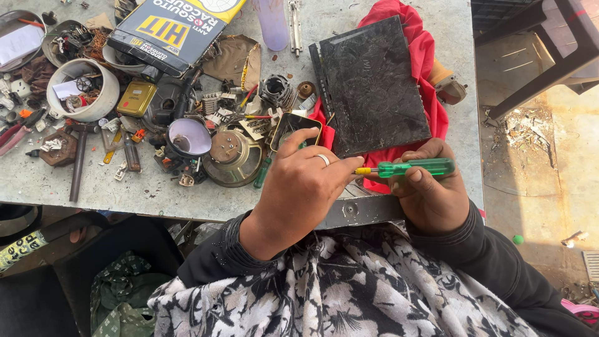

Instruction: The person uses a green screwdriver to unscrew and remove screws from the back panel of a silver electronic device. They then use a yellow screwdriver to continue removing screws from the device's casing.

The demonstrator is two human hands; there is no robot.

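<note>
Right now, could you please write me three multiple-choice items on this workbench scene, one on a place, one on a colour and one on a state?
1. Where does the black flat device lie?
A. on a red cloth
B. inside the white bowl
C. on the floor

2. What colour is the handle of the screwdriver?
A. red
B. green
C. black

3. What is the right hand doing?
A. resting flat and empty on the table
B. gripping the screwdriver
C. lifting the round speaker

Answers:
1. A: the red cloth shows around the device's edges on the table.
2. B: the handle is clear green with a yellow collar.
3. B: its fingers close round the handle, while the left hand meets the tip end.
</note>
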